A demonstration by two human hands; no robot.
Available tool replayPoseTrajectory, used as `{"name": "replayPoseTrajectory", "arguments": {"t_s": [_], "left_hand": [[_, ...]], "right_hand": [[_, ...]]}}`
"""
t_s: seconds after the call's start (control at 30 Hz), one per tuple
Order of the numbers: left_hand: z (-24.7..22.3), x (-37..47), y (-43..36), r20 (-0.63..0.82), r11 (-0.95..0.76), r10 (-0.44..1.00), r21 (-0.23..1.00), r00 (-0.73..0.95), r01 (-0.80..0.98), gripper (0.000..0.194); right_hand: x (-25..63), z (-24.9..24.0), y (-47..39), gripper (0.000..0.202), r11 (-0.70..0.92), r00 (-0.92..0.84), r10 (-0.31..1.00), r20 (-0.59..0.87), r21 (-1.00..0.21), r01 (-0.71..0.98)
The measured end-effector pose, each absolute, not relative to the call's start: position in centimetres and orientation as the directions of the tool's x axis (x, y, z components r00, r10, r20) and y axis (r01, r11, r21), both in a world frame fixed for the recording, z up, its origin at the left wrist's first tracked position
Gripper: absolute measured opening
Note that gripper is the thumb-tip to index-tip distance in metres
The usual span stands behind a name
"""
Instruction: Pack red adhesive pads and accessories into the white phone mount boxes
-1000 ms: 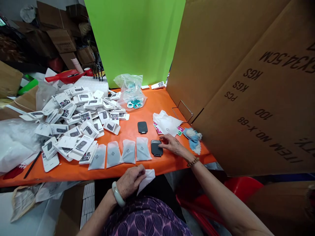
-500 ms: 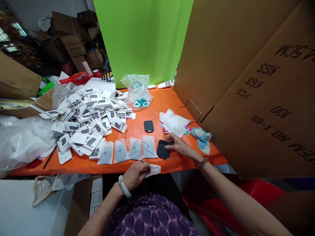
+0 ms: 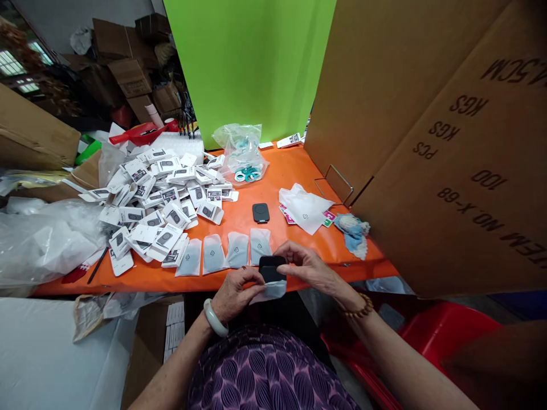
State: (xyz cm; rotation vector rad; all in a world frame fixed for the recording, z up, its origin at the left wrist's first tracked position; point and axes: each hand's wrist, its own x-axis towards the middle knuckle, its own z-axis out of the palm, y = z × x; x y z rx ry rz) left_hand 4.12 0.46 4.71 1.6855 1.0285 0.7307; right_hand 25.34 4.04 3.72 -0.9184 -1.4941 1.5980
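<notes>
My left hand (image 3: 239,291) pinches a translucent plastic sleeve (image 3: 274,291) at the table's front edge. A flat black charger-like pad (image 3: 270,269) is gripped by my right hand (image 3: 305,266), its lower end at the mouth of the sleeve. How far in it sits is hard to make out. Just left and behind, several sleeved pads (image 3: 213,254) with recycling marks lie in a row. Farther back rests another bare black pad (image 3: 261,212). A stack of empty-looking white sleeves (image 3: 305,205) lies to the right, over pink and green cards (image 3: 329,218).
A heap of small white boxes (image 3: 166,213) covers the table's left side. At the back are a clear bag of teal rings (image 3: 243,156) and a green panel (image 3: 252,68). A blue cloth (image 3: 352,233), a wire stand (image 3: 335,185) and a large carton (image 3: 427,154) are on the right.
My right hand has lifted the black pad off the table and brought it left and nearer, to the sleeve in my left hand. The view has shifted slightly.
</notes>
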Motion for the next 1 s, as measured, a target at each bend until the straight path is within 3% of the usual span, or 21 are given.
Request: {"name": "replayPoseTrajectory", "arguments": {"t_s": [0.13, 0.33, 0.5, 0.67, 0.73, 0.8, 0.9, 1.0], "left_hand": [[4.2, 4.8, -0.2, -0.069, -0.005, 0.933, 0.979, 0.354, 0.204, 0.012], [4.0, 5.3, -0.5, -0.096, 0.110, 0.987, 0.988, 0.127, -0.106, 0.023], [4.3, 6.1, -0.9, -0.081, 0.103, 0.991, 0.970, 0.108, -0.221, 0.022], [3.7, 6.4, -1.0, -0.160, 0.169, 0.985, 0.906, 0.055, -0.389, 0.025], [3.7, 6.5, -0.7, -0.206, 0.194, 0.978, 0.861, 0.027, -0.470, 0.030], [3.9, 6.5, -0.3, -0.236, 0.210, 0.972, 0.835, 0.012, -0.509, 0.034], [3.9, 6.4, 0.1, -0.252, 0.220, 0.968, 0.852, -0.004, -0.475, 0.036], [3.2, 5.2, 0.4, -0.227, 0.197, 0.973, 0.909, -0.038, -0.367, 0.033]], "right_hand": [[25.5, 4.3, 3.6, 0.026, 0.013, -0.573, 0.819, -0.037, -0.997, 0.082], [25.5, 4.6, 1.6, 0.027, 0.171, -0.342, 0.930, 0.138, -0.983, 0.069], [24.1, 3.7, -0.6, 0.015, 0.309, -0.338, 0.910, 0.242, -0.938, 0.159], [22.9, 2.4, -1.0, 0.020, 0.172, -0.177, 0.973, 0.147, -0.975, 0.139], [22.6, 2.0, -1.0, 0.036, 0.104, -0.219, 0.973, 0.077, -0.988, 0.114], [22.3, 1.4, -1.1, 0.036, 0.047, -0.312, 0.950, 0.010, -0.993, 0.109], [22.4, 0.2, -0.4, 0.031, -0.069, -0.349, 0.935, -0.060, -0.998, -0.012], [24.0, -1.0, 1.9, 0.044, -0.179, -0.285, 0.949, -0.135, -0.975, -0.132]]}}
